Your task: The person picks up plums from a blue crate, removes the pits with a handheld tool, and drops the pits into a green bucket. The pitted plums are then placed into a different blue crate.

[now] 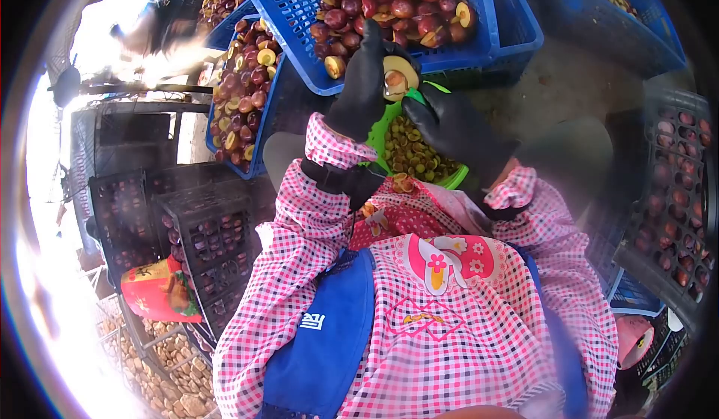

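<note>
My left hand [365, 80], in a black glove, is closed around a halved plum [399, 74] whose pale yellow cut face and brown center are turned toward me. In my black-gloved right hand [455, 125] is a small green-handled tool [413, 97], held against the lower edge of the plum; its working end is hard to make out. Directly beneath both hands sits a bright green basin [382, 131] holding many plum pits and bits of flesh [419, 153]. Just beyond my left hand is a blue perforated crate [296, 14] with cut red plums [397, 7].
A second blue crate [275, 104] of halved plums stands at the left. Black crates [213, 232] of whole plums are at lower left, and another black crate [678, 187] is at the right. A blue bin [636, 33] stands at upper right.
</note>
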